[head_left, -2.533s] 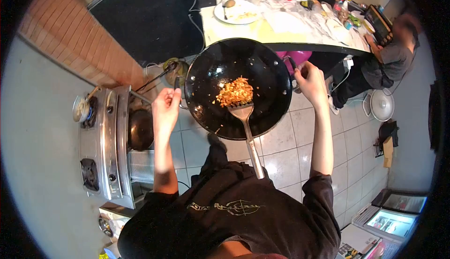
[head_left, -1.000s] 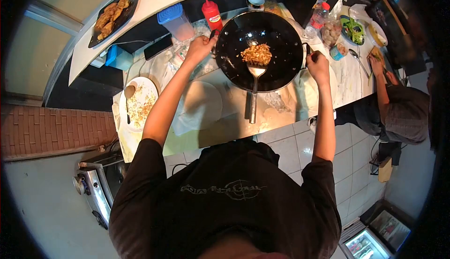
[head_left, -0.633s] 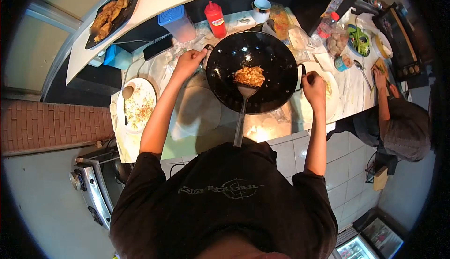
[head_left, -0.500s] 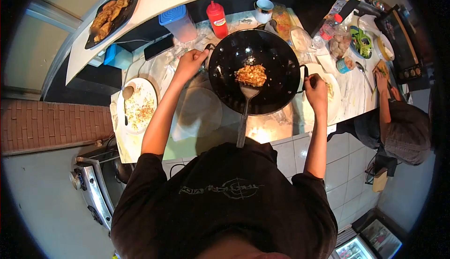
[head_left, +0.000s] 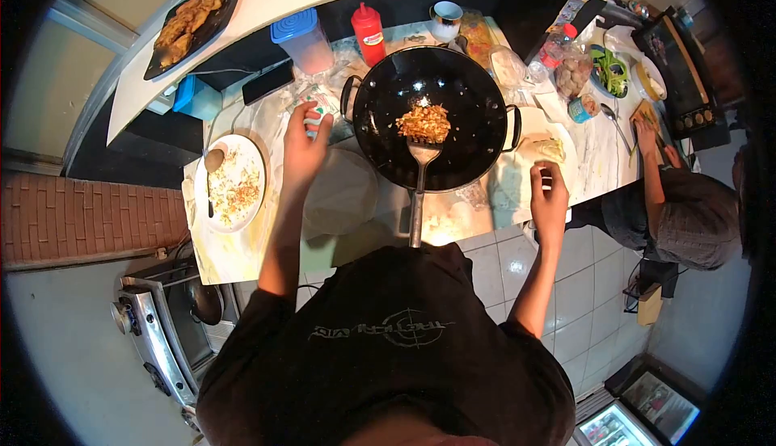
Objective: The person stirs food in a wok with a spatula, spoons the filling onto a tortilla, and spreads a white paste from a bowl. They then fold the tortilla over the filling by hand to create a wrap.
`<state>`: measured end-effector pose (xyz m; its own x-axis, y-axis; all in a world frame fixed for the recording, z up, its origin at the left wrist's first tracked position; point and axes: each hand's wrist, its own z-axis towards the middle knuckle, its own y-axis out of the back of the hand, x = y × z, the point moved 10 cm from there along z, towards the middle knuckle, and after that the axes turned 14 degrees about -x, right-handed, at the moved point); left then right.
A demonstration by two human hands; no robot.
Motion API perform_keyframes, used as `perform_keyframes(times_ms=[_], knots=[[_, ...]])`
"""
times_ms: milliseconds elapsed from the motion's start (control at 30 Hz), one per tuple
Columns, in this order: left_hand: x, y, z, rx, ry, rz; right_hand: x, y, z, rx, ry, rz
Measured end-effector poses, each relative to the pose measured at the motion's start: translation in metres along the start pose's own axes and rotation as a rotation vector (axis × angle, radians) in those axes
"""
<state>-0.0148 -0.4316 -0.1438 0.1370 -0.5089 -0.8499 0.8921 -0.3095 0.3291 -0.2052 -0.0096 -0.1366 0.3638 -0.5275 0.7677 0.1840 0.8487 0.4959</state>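
Note:
A black wok (head_left: 388,151) stands on the counter, its two loop handles free. Browned chopped food (head_left: 425,123) lies in its middle. A metal spatula (head_left: 419,187) leans in the wok, its slotted blade at the food and its handle toward my body. To the left of the wok, my left hand (head_left: 307,140) is raised with fingers apart, holding nothing. My right hand (head_left: 550,195) hovers below the right handle, fingers loosely bent and empty. Nearest to it is a pale plate or board (head_left: 525,127) with some light yellowish food (head_left: 551,150) on it.
At left is a white plate (head_left: 257,195) of crumbly food with a spoon (head_left: 213,161). Behind the wok stand a red squeeze bottle (head_left: 369,35), a blue-lidded container (head_left: 303,46) and a mug (head_left: 445,21). A co-worker (head_left: 687,212) works at the right end, near greens (head_left: 608,70).
Both my hands have let go of the wok's handles. The left has drawn back to the left, the right down toward me. The wok now sits slightly left in view.

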Motion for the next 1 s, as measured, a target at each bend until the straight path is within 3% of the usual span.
perform_keyframes(times_ms=[67, 100, 133, 267, 333, 367, 433, 467, 567, 700, 767, 900, 1000], knots=[[-0.015, 0.025, -0.025, -0.074, 0.012, -0.07, 0.021, 0.008, -0.019, -0.012, -0.014, -0.004], [-0.026, 0.032, -0.039, -0.074, -0.087, -0.065, 0.038, 0.005, -0.029, -0.035, 0.115, 0.071], [-0.034, 0.039, -0.054, -0.073, -0.184, -0.06, 0.044, -0.005, -0.041, 0.036, 0.056, 0.105], [-0.027, 0.05, -0.113, 0.085, -0.075, -0.149, 0.115, -0.051, -0.098, 0.29, 0.001, 0.279], [0.002, 0.05, -0.141, 0.207, 0.183, -0.387, 0.158, -0.076, -0.131, 0.384, 0.179, 0.378], [0.005, 0.059, -0.149, 0.209, 0.184, -0.39, 0.179, -0.086, -0.151, 0.435, 0.309, 0.395], [0.01, 0.051, -0.178, 0.354, 0.725, -0.904, 0.223, -0.092, -0.186, 0.492, 0.462, 0.417], [0.005, 0.055, -0.191, 0.378, 0.875, -0.958, 0.238, -0.097, -0.206, 0.504, 0.5, 0.489], [0.028, 0.075, -0.223, 0.538, 0.793, -0.867, 0.253, -0.078, -0.232, 0.377, 0.58, 0.473], [0.053, 0.106, -0.244, 0.666, 0.72, -0.663, 0.194, 0.003, -0.188, -0.127, 0.408, 0.184], [0.05, 0.114, -0.239, 0.663, 0.546, -0.501, 0.134, 0.022, -0.162, -0.182, 0.174, 0.147], [0.047, 0.09, -0.242, 0.62, 0.664, -0.566, 0.047, 0.027, -0.073, -0.142, 0.11, -0.106], [0.023, 0.05, -0.238, 0.589, 0.565, -0.538, -0.066, 0.005, 0.007, -0.04, 0.068, -0.146]])
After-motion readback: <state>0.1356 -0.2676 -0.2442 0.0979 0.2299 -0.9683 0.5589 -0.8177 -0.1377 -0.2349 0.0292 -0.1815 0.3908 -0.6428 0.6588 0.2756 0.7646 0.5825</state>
